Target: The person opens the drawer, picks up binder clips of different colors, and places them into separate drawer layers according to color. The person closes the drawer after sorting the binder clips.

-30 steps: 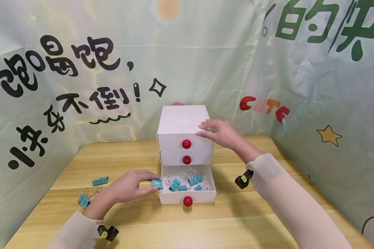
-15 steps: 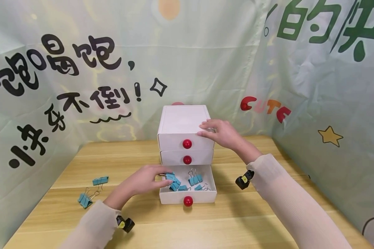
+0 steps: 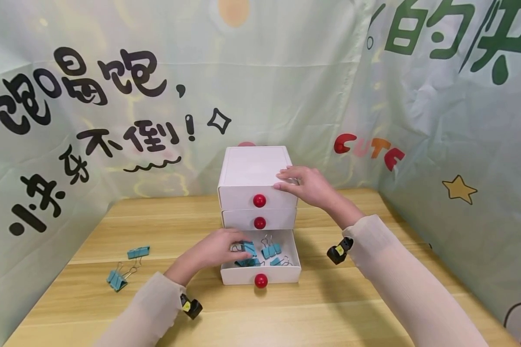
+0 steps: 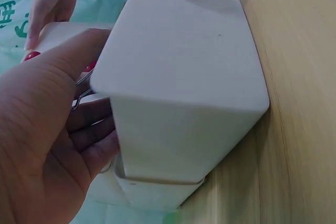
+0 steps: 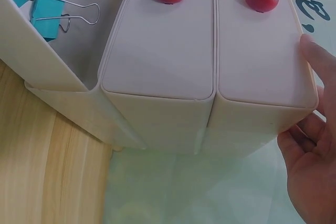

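My left hand [image 3: 214, 249] pinches a blue binder clip [image 3: 249, 248] over the left part of the open bottom drawer [image 3: 239, 276]. Its wire handles [image 4: 81, 98] show between thumb and fingers in the left wrist view, while the drawer wall hides the clip's body. Several other blue clips lie in the drawer, among them one [image 3: 271, 250] at the back and one at the right. My right hand [image 3: 311, 185] rests on the top right edge of the white drawer unit [image 3: 255, 166], thumb at the front edge and fingers on top.
Two blue binder clips, one farther back [image 3: 138, 252] and one nearer [image 3: 116, 280], lie on the wooden table [image 3: 286, 315] at the left. The two upper drawers are closed and carry red knobs [image 3: 259, 201]. A printed curtain [image 3: 286, 96] hangs behind and along the sides.
My left hand has moved right with the binder clip, from beside the drawer's left wall to above its inside. The right hand has stayed on the drawer unit.
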`<state>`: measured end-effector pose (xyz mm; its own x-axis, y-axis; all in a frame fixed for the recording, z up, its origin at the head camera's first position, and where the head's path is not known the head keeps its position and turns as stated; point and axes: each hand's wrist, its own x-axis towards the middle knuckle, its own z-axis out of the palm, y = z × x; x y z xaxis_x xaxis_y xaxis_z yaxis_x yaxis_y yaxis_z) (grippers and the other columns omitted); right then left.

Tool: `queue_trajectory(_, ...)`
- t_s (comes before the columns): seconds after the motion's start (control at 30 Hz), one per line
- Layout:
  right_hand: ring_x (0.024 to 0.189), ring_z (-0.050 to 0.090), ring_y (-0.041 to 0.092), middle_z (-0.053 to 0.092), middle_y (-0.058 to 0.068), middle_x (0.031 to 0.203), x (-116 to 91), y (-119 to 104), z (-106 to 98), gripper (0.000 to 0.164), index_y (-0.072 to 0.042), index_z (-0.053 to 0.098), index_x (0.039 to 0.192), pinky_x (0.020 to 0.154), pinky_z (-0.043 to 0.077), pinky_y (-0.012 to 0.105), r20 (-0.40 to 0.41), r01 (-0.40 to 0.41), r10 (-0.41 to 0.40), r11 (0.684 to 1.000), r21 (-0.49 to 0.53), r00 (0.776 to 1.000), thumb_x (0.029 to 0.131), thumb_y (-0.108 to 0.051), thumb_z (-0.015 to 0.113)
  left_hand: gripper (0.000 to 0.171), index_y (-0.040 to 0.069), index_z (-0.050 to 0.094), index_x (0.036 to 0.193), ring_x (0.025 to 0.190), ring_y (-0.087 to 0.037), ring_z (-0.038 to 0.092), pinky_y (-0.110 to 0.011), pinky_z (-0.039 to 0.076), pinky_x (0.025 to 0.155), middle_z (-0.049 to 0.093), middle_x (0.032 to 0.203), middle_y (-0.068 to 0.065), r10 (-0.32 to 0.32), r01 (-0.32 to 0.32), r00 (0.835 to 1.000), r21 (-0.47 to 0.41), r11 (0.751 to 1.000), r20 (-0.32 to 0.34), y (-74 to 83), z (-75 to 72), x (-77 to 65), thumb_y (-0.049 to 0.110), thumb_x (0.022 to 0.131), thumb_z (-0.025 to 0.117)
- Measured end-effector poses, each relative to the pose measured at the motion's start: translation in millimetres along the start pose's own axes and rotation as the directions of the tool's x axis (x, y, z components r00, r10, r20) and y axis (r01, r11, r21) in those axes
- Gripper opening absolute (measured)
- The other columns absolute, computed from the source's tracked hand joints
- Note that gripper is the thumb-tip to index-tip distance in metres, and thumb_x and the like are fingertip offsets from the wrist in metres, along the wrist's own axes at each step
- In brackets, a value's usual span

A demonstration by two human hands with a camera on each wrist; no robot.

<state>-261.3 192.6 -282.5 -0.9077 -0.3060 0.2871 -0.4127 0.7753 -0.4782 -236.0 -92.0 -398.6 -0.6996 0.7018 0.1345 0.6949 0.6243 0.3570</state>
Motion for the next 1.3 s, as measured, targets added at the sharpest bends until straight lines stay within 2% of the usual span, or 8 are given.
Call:
queue_trajectory(0.23,0.136,0.042,0.023,0.055,0.002,0.14,0.6,-0.3,1.5,0.057,-0.018,0.065,0.131,0.11,0.031,0.054,-0.003,0.018,-0.018,1.0,-0.006,1.0,0.089,-0.056,0.064,0.041,0.018,0.07,0.119,0.104,-0.012,0.058,-0.034,0.05,0.093,0.065,0.119,0.004,0.031,-0.031,0.999,0.053,0.998,0.017,-1.7,6.9,8.8,0.045,0.088,0.071)
queue_trajectory(0.43,0.136,0.042,0.024,0.055,0.003,0.14,0.1,-1.1,1.8,0.058,-0.016,0.064,0.132,0.109,0.032,0.054,-0.003,0.018,-0.018,1.0,-0.003,1.0,0.089,-0.056,0.064,0.033,0.016,0.071,0.117,0.103,-0.015,0.061,-0.033,0.051,0.092,0.066,0.114,0.004,0.043,-0.044,0.999,0.047,0.998,0.018,-3.7,11.4,15.4,0.034,0.09,0.072)
queue_trajectory(0.57,0.136,0.042,0.024,0.056,0.003,0.14,-1.0,-1.0,2.1,0.057,-0.016,0.065,0.131,0.109,0.033,0.054,-0.003,0.017,-0.017,1.0,0.0,1.0,0.089,-0.055,0.065,0.032,0.016,0.071,0.118,0.107,-0.016,0.06,-0.035,0.05,0.095,0.066,0.117,0.003,0.044,-0.044,0.999,0.044,0.998,0.002,-4.5,10.3,13.5,0.032,0.09,0.072)
queue_trajectory(0.73,0.137,0.041,0.024,0.055,0.004,0.14,-1.3,-0.4,2.9,0.057,-0.016,0.064,0.132,0.109,0.033,0.054,0.003,0.017,-0.017,1.0,0.005,1.0,0.089,-0.054,0.065,0.034,0.018,0.069,0.122,0.117,-0.016,0.057,-0.04,0.047,0.099,0.063,0.124,0.003,0.015,-0.015,1.0,-0.005,1.0,-0.021,-7.6,2.4,-0.1,0.033,0.092,0.07)
queue_trajectory(0.87,0.136,0.042,0.026,0.055,0.005,0.14,0.1,-0.4,2.2,0.057,-0.015,0.064,0.131,0.109,0.033,0.053,-0.003,0.022,-0.022,1.0,0.009,1.0,0.089,-0.053,0.066,0.032,0.018,0.068,0.122,0.119,-0.019,0.057,-0.043,0.046,0.1,0.063,0.125,0.002,0.014,-0.015,0.997,-0.024,1.0,-0.07,-13.4,-5.4,-13.5,0.029,0.092,0.07)
queue_trajectory(1.03,0.137,0.041,0.027,0.054,0.005,0.141,1.2,-1.2,0.2,0.057,-0.016,0.064,0.132,0.109,0.032,0.055,-0.001,0.016,-0.016,1.0,0.007,1.0,0.089,-0.053,0.066,0.034,0.019,0.067,0.125,0.122,-0.021,0.055,-0.045,0.045,0.102,0.063,0.128,0.002,-0.008,0.008,0.992,0.001,1.0,-0.126,-22.0,-14.6,-31.1,0.032,0.093,0.068)
queue_trajectory(1.3,0.136,0.042,0.029,0.054,0.006,0.141,-0.4,-2.5,-0.9,0.057,-0.016,0.064,0.132,0.108,0.034,0.056,-0.006,0.0,0.0,1.0,0.001,1.0,0.089,-0.052,0.066,0.037,0.014,0.067,0.122,0.118,-0.025,0.058,-0.046,0.047,0.099,0.064,0.125,-0.003,-0.028,0.046,0.981,0.088,0.995,-0.194,-42.8,-27.3,-63.8,0.036,0.093,0.068)
